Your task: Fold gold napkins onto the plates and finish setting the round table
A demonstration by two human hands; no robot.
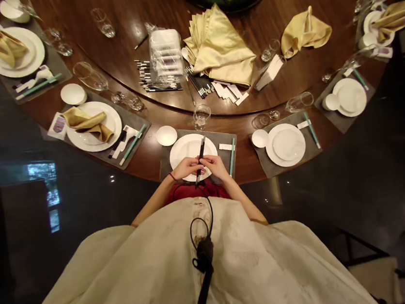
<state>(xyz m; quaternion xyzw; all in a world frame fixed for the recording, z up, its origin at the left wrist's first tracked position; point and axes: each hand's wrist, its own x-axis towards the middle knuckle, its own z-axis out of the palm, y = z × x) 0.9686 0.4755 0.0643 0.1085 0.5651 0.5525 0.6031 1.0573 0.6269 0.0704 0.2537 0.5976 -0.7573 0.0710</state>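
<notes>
Over the white plate (176,152) in front of me, both my hands hold black chopsticks (202,146) between them. My left hand (187,168) has its fingers closed around them from the left. From the other side, my right hand (214,165) pinches them near the middle. How many chopsticks are held is too small to tell. A small white bowl (166,135) sits left of the plate. To the right, on the grey placemat (224,140), are a white rest (226,147) and a teal packet (232,157).
Several more black chopsticks (148,76), plastic-wrapped white boxes (165,53) and stacked gold napkins (224,52) lie on the raised turntable. A wine glass (202,116) stands beyond my plate. Place settings flank mine, with folded napkins (93,125) on the left ones.
</notes>
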